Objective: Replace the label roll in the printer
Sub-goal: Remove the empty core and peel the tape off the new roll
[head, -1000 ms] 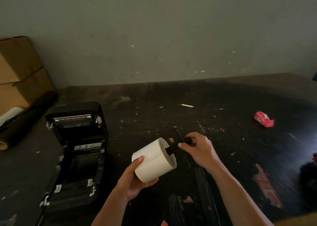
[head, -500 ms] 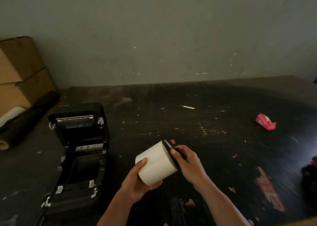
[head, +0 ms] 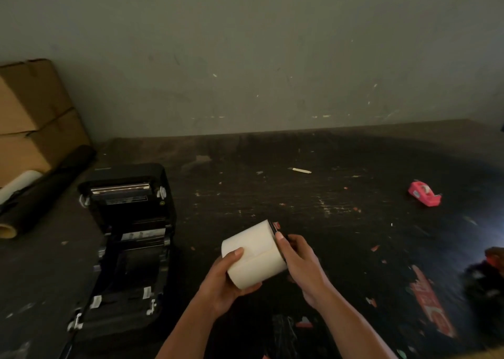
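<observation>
A white label roll (head: 255, 252) is held above the dark table, its axis lying roughly left to right. My left hand (head: 223, 279) grips it from below and behind, thumb on top. My right hand (head: 298, 263) is at the roll's right end, fingers curled on a black spindle guide (head: 272, 226) that sits flat against that end. The spindle's shaft is hidden inside the core. To the left the black label printer (head: 128, 236) lies with its lid open and its roll bay showing.
Cardboard boxes (head: 32, 113) stand at the far left, with a dark roll of film (head: 46, 186) lying before them. A red tape dispenser (head: 424, 193) sits at the right, a small white stick (head: 300, 170) mid-table. The wall runs along the table's back edge.
The black spindle, sticking out of the roll's right end a second ago, has been pushed into the core by my right hand. The guide now sits against the roll.
</observation>
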Available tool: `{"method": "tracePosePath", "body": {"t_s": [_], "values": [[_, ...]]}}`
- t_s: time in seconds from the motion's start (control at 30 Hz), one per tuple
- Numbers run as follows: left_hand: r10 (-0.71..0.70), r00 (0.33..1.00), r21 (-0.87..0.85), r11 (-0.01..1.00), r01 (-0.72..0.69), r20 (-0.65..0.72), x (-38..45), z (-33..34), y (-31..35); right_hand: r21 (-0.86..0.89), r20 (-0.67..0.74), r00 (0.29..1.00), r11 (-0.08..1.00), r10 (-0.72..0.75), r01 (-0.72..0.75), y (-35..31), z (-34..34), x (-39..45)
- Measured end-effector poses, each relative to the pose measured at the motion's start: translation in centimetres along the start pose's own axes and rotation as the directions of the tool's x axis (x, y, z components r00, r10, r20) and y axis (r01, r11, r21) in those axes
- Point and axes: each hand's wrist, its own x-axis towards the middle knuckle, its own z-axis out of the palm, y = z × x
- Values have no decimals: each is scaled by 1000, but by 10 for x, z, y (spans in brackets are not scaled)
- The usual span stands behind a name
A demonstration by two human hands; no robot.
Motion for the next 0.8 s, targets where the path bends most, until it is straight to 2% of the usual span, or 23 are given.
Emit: {"method": "tracePosePath", "body": {"t_s": [0.17,0.37,0.47,0.8], "values": [[41,999,101,994,-39,-18,-2,10,2,85,102,986,987,131,-139,-6,-5,-1],[102,994,179,979,-93,-40,-3,20,-2,297,11,989,944,145,-142,-2,0,4],[117,993,169,979,-110,-31,-5,24,-1,410,16,984,897,178,-169,-3,-1,4],[160,987,214,965,-151,-23,-8,32,-6,502,-20,975,845,223,-183,-1,0,7]]}}
